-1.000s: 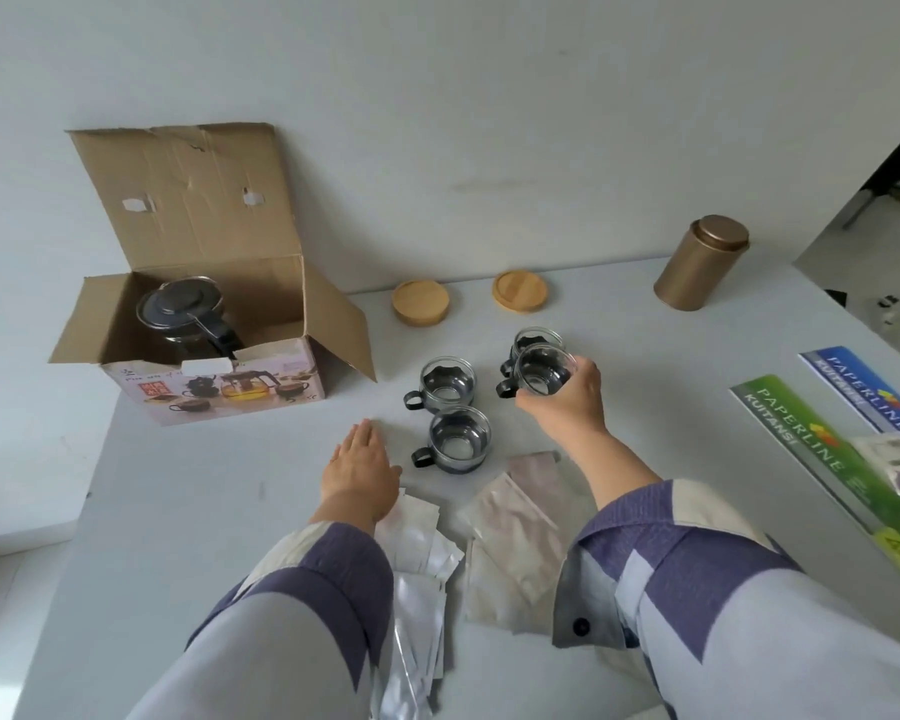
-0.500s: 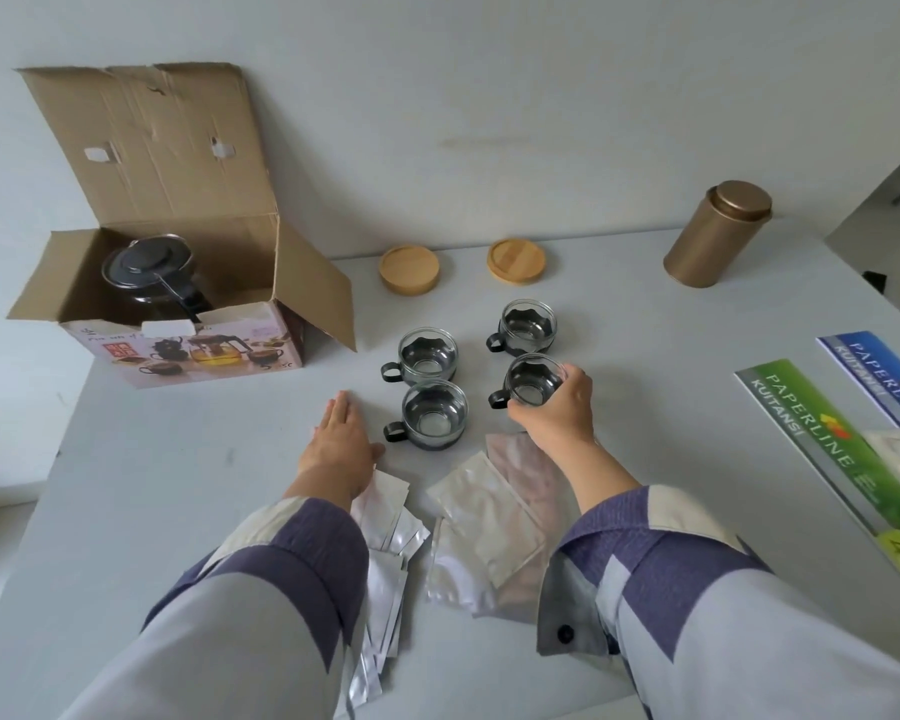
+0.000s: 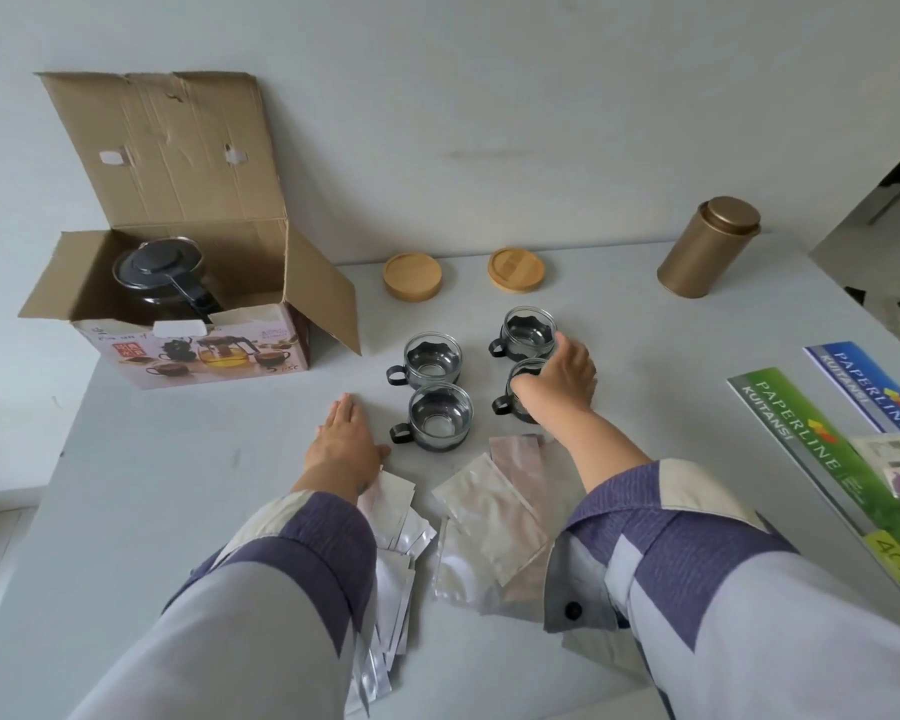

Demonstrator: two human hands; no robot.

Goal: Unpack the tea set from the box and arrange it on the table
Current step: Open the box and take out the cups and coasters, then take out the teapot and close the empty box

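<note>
Four glass cups out on the table, teapot in the box.

The right hand (image 3: 559, 384) covers most of the near-right cup (image 3: 515, 392) – only its dark handle and part of the rim show, and whether the fingers grip it or merely rest on top cannot be told. The left hand (image 3: 343, 443) lies flat on the table (image 3: 178, 485), fingers straight, holding nothing, just beside the near-left cup (image 3: 440, 415). Two more cups, the far-left cup (image 3: 432, 358) and the far-right cup (image 3: 528, 332), stand behind, all four close together in a square. The teapot (image 3: 165, 275) sits half hidden inside the open box (image 3: 204, 350), at the table's far left – well apart from both hands. Both sleeves overlap the plastic bags (image 3: 489, 517) near the front edge.
</note>
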